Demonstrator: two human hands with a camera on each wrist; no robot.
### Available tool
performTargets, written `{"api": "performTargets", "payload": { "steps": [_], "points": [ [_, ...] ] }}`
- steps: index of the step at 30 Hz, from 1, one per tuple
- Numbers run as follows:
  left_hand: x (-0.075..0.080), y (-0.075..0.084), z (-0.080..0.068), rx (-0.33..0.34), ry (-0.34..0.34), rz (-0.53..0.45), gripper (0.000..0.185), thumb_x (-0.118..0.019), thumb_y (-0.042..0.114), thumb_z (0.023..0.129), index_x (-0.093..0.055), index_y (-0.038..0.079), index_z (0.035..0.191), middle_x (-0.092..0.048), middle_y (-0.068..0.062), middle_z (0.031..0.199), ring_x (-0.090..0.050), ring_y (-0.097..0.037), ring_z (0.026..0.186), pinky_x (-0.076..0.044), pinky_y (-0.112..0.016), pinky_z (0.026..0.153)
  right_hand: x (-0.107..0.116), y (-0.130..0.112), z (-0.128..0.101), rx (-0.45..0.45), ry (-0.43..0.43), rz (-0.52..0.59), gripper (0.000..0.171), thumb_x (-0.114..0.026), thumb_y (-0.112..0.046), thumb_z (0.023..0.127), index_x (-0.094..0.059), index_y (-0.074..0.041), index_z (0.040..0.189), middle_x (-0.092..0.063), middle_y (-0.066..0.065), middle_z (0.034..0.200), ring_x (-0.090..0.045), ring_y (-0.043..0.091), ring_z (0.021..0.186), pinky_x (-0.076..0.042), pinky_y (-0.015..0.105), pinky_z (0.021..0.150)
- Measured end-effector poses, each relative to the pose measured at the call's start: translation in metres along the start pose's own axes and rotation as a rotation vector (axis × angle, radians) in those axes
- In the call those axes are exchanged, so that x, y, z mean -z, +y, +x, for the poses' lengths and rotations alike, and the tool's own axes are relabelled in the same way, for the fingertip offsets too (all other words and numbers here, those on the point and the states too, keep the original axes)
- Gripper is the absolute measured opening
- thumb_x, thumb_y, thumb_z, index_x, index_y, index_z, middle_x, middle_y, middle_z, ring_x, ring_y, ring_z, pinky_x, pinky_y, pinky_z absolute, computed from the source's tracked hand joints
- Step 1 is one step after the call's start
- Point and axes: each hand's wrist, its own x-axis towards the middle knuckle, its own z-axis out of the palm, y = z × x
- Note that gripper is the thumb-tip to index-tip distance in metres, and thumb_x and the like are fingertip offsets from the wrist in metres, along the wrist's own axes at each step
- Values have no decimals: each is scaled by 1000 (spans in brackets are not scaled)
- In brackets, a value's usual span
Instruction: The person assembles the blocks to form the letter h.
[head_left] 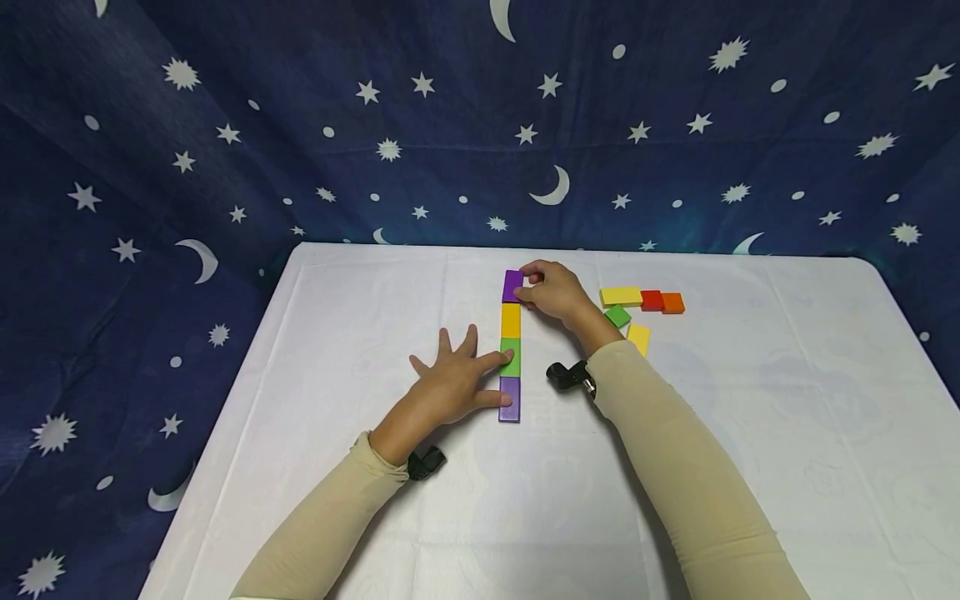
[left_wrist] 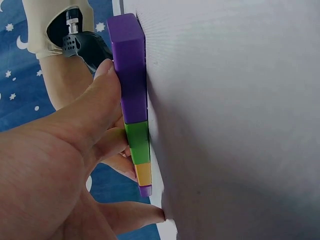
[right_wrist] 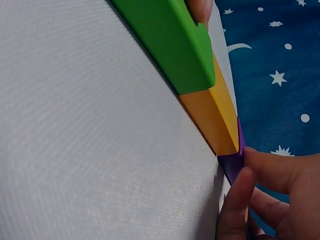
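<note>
Four toy blocks lie end to end in a straight row on the white table. From the near end they run a purple block (head_left: 510, 414), a green block (head_left: 512, 368), an orange-yellow block (head_left: 511, 320) and a far purple block (head_left: 511, 282). My left hand (head_left: 448, 387) has its fingers spread, with the thumb on the near purple block and the index fingertip on the green one. At the far end, my right hand (head_left: 557, 292) pinches the far purple block between thumb and forefinger from the right side. Its tips partly cover that block in the right wrist view.
To the right of the row lie loose blocks: a yellow one (head_left: 621, 297), a red one (head_left: 651, 301), an orange one (head_left: 672, 303), a small green one (head_left: 618, 316) and another yellow one (head_left: 638, 337) partly behind my right forearm. A dark starry curtain (head_left: 450, 108) hangs behind the table.
</note>
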Motion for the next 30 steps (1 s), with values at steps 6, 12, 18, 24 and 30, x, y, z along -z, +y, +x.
{"api": "performTargets", "payload": {
  "steps": [6, 12, 18, 24, 30],
  "points": [
    [-1, 0, 0, 2, -3, 0, 69, -70, 64, 86, -49, 45, 149, -17, -19, 170, -6, -61, 151, -14, -93, 97, 0, 1, 0, 3, -2, 1, 45, -71, -19, 95, -61, -8, 137, -53, 10, 113, -63, 22, 87, -51, 32, 89],
    [0, 0, 0, 1, -5, -6, 69, -70, 64, 86, -49, 45, 149, -16, -19, 170, -6, -61, 151, -13, -93, 97, 0, 2, 1, 11, -7, -4, 45, -70, -20, 95, -62, -9, 137, -53, 9, 113, -63, 21, 86, -52, 32, 89],
    [0, 0, 0, -1, -6, -6, 69, -69, 64, 86, -49, 45, 150, -16, -20, 170, -6, -62, 151, -13, -93, 97, 1, 2, 1, 13, -7, -14, 46, -71, -20, 94, -62, -9, 137, -53, 10, 114, -61, 24, 93, -50, 35, 94],
    [1, 1, -1, 2, -6, -4, 69, -69, 64, 87, -49, 45, 150, -17, -19, 170, -6, -61, 151, -14, -93, 97, 1, 2, 1, 21, -8, -17, 46, -71, -21, 94, -62, -8, 137, -53, 10, 115, -61, 25, 95, -48, 36, 96],
    [1, 1, -1, 5, -5, 1, 69, -69, 64, 86, -48, 45, 150, -17, -19, 170, -7, -61, 151, -14, -93, 97, 1, 2, 1, 13, -12, -15, 46, -72, -21, 93, -62, -9, 137, -53, 11, 116, -60, 26, 97, -48, 37, 97]
  ]
}}
